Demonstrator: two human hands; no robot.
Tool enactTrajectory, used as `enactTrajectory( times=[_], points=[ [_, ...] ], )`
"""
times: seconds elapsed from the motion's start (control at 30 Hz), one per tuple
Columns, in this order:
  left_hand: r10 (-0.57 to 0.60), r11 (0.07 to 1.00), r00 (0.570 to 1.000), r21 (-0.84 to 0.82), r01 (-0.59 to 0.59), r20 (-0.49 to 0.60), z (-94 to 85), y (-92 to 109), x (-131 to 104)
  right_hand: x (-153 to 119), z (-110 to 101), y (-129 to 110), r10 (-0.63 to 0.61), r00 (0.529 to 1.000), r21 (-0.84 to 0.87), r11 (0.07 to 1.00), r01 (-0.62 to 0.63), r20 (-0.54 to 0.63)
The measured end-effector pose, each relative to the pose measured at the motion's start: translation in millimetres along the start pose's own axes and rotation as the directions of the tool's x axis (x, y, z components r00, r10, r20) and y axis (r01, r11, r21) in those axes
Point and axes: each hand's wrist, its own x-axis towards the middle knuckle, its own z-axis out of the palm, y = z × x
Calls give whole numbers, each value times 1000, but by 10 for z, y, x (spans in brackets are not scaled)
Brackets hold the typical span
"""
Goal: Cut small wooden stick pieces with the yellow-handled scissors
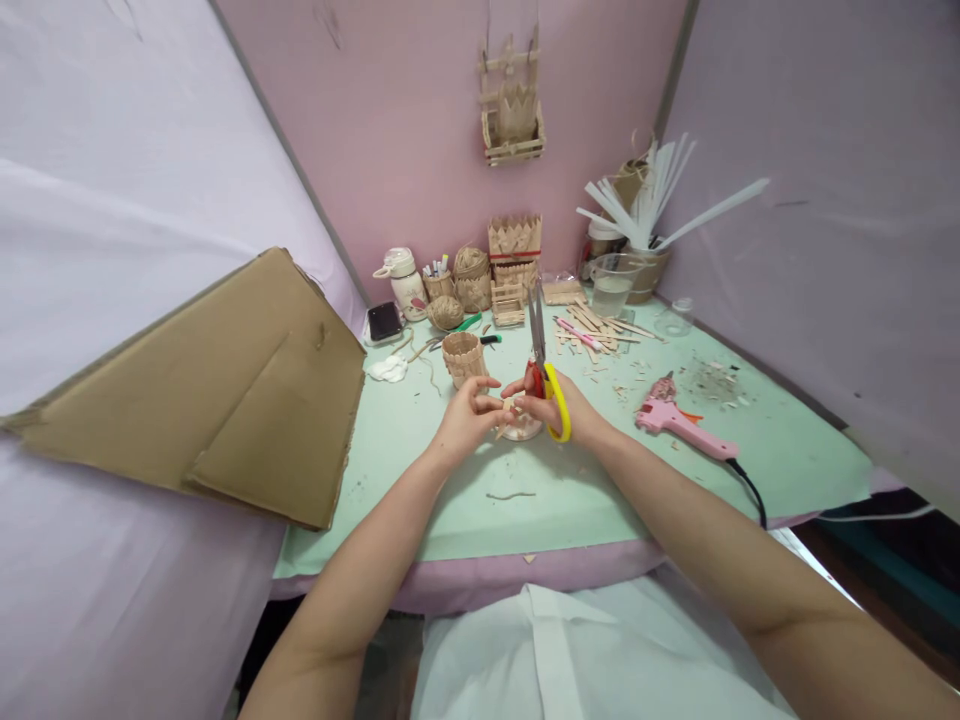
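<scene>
My left hand [466, 418] is closed in a pinch on a short pale wooden stick piece [501, 430], low over the table. Facing it, my right hand [574, 408] is closed around a pair of scissors [557, 402] with yellow and red handles, the blades pointing up and away from me. The fingertips of this hand also come close to the wooden piece; whether they touch it I cannot tell. Beneath both hands lies a small round whitish dish [523, 432], partly covered by them. Just beyond my left hand stands a round cup made of wooden sticks [463, 358].
A pink hot glue gun [686, 425] lies right, its black cord running off the front edge. Loose wooden sticks [600, 328] and a pink-handled cutter [577, 333] lie behind. Cardboard [277, 400] leans left. Twine balls [445, 313], a bottle [406, 285] and a water cup [611, 290] stand at the back.
</scene>
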Motion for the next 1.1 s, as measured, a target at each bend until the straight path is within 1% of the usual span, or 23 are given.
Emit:
enactTrajectory(
  times=[0.07,0.1,0.17,0.27,0.37,0.47,0.67,0.87,1.0,1.1],
  points=[
    [-12,1000,999,-22,13,39,-7,-13,1,-8,12,-23,0,999,48,999,-3,54],
    [-23,999,998,-29,24,52,-10,-20,3,-8,14,-23,-1,999,50,999,-1,52],
    [-45,999,997,-25,47,54,-10,-27,6,1,13,-1,-6,1000,-2,1000,6,1],
    [-64,998,998,25,63,23,-3,-15,3,25,4,68,-25,995,-95,995,16,-92],
    [-76,995,996,73,74,37,6,18,-13,38,-10,120,-52,992,-122,992,37,-118],
    [-83,994,994,73,78,69,12,49,-30,36,-29,118,-67,986,-178,983,39,-154],
    [-86,996,996,28,86,3,12,57,-32,18,-32,30,-12,980,-192,981,-27,-197],
    [-89,996,996,12,89,-14,-3,32,-25,10,-9,2,-4,983,-169,985,-28,-183],
    [-97,995,995,-10,98,29,-12,12,-22,15,-6,30,-7,993,-110,994,-6,-115],
    [-111,992,991,-57,115,74,-23,-14,-13,21,1,70,-45,996,-84,996,38,-83]
  ],
)
